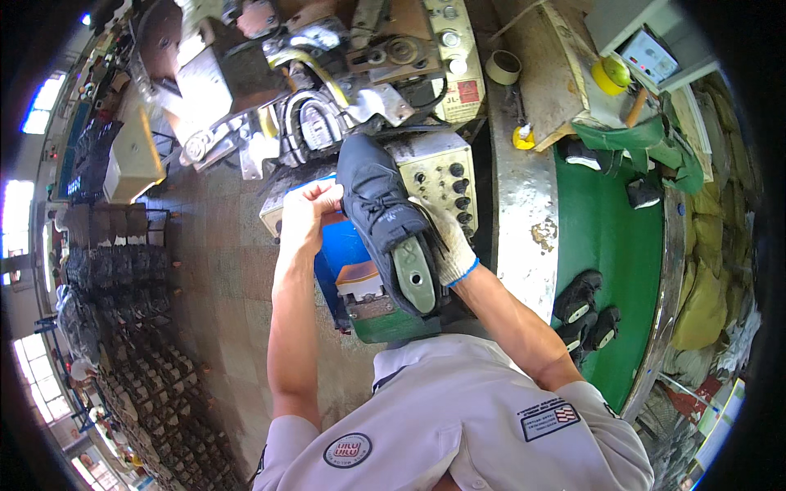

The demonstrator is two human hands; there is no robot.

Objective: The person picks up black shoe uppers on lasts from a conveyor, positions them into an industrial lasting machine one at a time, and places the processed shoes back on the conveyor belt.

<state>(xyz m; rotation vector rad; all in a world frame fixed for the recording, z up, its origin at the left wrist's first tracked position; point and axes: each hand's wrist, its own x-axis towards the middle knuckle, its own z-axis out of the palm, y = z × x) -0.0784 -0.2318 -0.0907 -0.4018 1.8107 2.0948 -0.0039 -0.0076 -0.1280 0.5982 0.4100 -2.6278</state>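
Through the head camera I see the black shoe [380, 196] between both hands, heel toward the body; the gloved right hand [446, 244], nearer the heel, clasps its side; the left hand [309, 214] touches its opposite edge, pinching or not I cannot tell; the toe points at the machine [401, 53].

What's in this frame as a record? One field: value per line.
item: black lace-up shoe, toe toward machine
insert: green last, hole in top, showing at shoe opening
left: bare left hand at shoe's left side; contact unclear
right: gloved right hand holding shoe's right side
panel: cream control panel, black knobs
far right: black shoes on green surface
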